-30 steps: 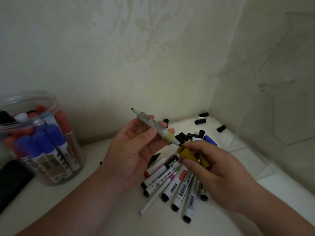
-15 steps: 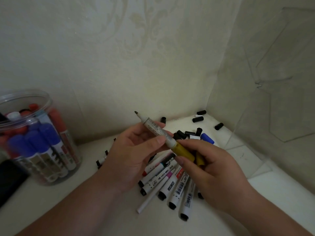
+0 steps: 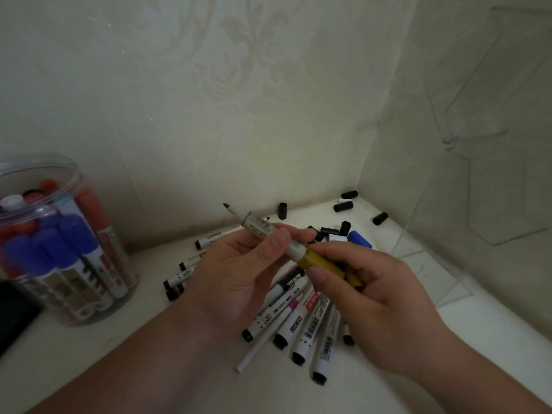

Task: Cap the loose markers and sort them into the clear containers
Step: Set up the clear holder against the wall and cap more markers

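Left hand [image 3: 239,276] clenched round the grey barrel of one marker [image 3: 260,228], thumb across the top, holding it above the table [image 3: 478,339]. Right hand [image 3: 379,297] pinches a mustard-yellow cap [image 3: 321,262] between thumb and fingers. The cap meets the barrel's near end, in line with it; whether it is seated or only touching, cannot tell. The far end points up and left, with the dark tip [image 3: 226,206] bare. Judgement: the cap sits at the tail, so the nib is not yet covered. To do this well, keep the left grip steady mid-barrel, bring the cap to the nib end, line it up straight and press until it stops, with fingers clear of the tip. The marker is slim, with a printed label and barcode near the nib. Below the hands lies a pile of loose markers [image 3: 298,324], mostly white-bodied with black ends. Black caps [image 3: 343,206] are scattered toward the corner, one blue cap [image 3: 360,239] among them. A clear container [image 3: 35,165] stands at left, holding red and blue capped markers upright.
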A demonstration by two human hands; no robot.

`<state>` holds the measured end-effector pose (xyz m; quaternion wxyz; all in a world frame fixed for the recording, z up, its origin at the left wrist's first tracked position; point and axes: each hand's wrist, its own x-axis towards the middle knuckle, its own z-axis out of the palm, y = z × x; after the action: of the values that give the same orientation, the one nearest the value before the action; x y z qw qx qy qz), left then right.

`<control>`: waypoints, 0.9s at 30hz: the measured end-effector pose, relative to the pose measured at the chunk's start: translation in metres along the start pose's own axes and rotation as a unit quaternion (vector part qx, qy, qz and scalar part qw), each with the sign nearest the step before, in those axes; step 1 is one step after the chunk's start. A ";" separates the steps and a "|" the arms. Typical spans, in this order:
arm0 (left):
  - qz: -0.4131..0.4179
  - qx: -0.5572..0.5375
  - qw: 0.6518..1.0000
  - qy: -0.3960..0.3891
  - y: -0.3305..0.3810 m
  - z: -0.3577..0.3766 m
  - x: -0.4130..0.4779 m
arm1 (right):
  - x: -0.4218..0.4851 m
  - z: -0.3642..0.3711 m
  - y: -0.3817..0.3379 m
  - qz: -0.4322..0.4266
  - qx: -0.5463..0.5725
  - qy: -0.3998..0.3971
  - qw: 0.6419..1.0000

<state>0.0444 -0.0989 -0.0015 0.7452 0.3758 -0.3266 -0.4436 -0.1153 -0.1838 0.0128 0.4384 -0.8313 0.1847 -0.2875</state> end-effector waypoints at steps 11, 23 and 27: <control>-0.005 0.007 0.999 0.041 0.005 0.001 0.002 | 0.005 0.004 -0.012 0.103 0.051 -0.018 0.993; -0.031 0.408 0.910 -0.069 0.002 -0.008 -0.013 | 0.012 -0.022 0.002 0.117 0.349 0.096 0.925; -0.008 0.452 0.890 -0.060 0.001 -0.009 -0.014 | 0.014 -0.024 0.002 0.079 0.370 0.107 0.920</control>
<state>0.0463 -0.0833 -0.0075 0.4699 0.6472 -0.5335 -0.2751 -0.1198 -0.2078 0.0260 0.7133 -0.5569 0.1759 -0.3875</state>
